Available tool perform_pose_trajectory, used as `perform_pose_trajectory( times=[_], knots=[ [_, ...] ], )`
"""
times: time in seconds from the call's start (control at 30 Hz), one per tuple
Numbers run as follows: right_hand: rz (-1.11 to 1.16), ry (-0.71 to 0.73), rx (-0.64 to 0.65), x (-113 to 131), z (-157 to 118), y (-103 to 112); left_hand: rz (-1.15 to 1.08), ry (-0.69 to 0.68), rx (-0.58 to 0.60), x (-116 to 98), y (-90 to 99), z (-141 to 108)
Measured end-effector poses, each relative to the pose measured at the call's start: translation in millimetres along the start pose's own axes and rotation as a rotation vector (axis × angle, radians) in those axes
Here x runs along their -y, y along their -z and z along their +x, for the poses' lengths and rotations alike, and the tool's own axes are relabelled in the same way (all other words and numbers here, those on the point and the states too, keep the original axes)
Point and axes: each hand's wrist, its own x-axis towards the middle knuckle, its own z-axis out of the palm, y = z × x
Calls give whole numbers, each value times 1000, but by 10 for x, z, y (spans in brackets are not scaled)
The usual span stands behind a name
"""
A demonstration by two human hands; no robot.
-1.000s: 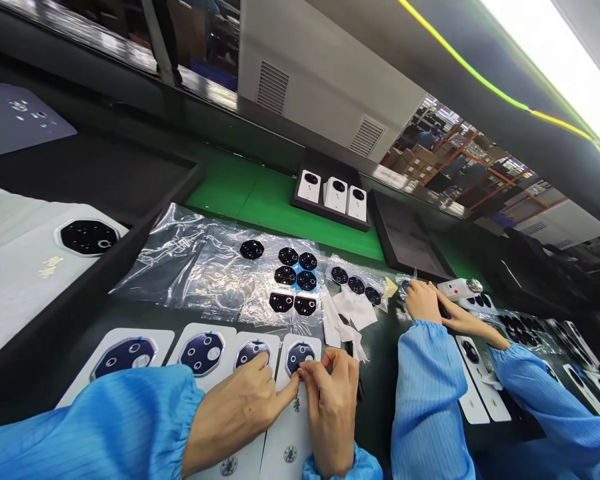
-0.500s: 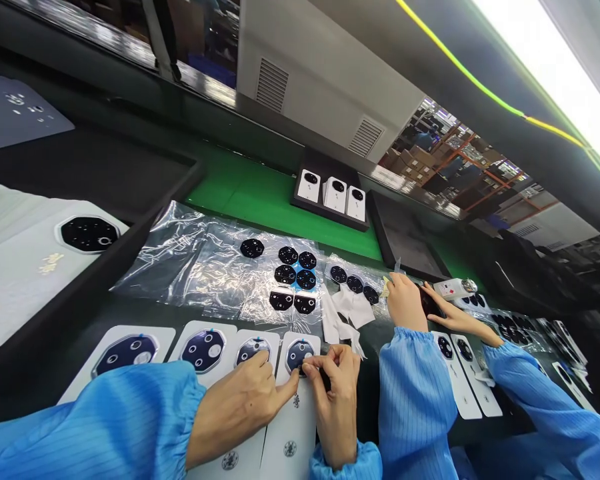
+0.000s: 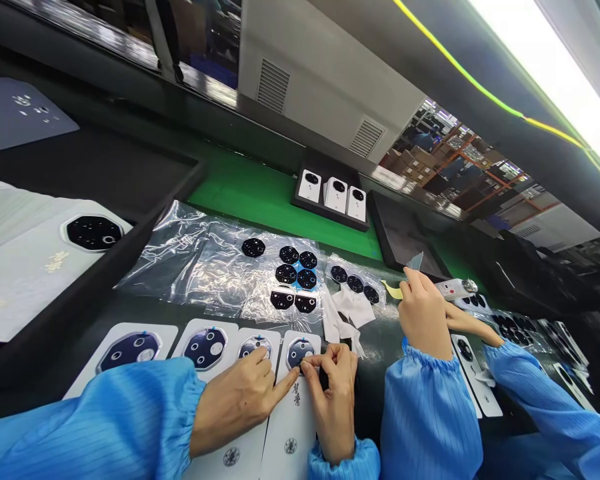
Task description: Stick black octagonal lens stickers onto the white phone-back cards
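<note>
A white phone back panel [image 3: 291,423] lies in front of me with a dark round camera cover [image 3: 299,348] at its top. My right hand [image 3: 334,393] pinches thumb and forefinger at the cover's lower edge; anything between the tips is too small to make out. My left hand [image 3: 237,400] lies palm down across the neighbouring panel [image 3: 245,445], one digit stretched out to the same lower edge, the others bent near that panel's camera cover [image 3: 251,345]. Two more white panels with dark covers [image 3: 205,348] [image 3: 130,351] lie to the left, partly under my sleeve.
Plastic sheets [image 3: 220,267] with several loose black covers [image 3: 285,273] lie behind the panels, near white paper scraps [image 3: 353,307]. Close on my right, a co-worker's hands [image 3: 423,313] work. A black tray [image 3: 300,200] holds white cards. Another large tray [image 3: 180,183] stands left.
The co-worker's nearer hand has moved right and up, now with a clear piece at its fingertips, leaving a yellow strip beside it. My own hands stay nearly in place.
</note>
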Motion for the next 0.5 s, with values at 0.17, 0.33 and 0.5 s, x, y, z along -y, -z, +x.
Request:
perform_pose_trajectory(
  times=[0.17, 0.33, 0.5],
  knots=[
    [32, -53, 35, -25, 7, -3, -7, 9, 54, -7, 7, 18],
    [42, -88, 55, -33, 26, 6, -49, 21, 88, 5, 17, 55],
    [25, -61, 40, -19, 37, 8, -50, 41, 79, 0, 8, 65]
  ],
)
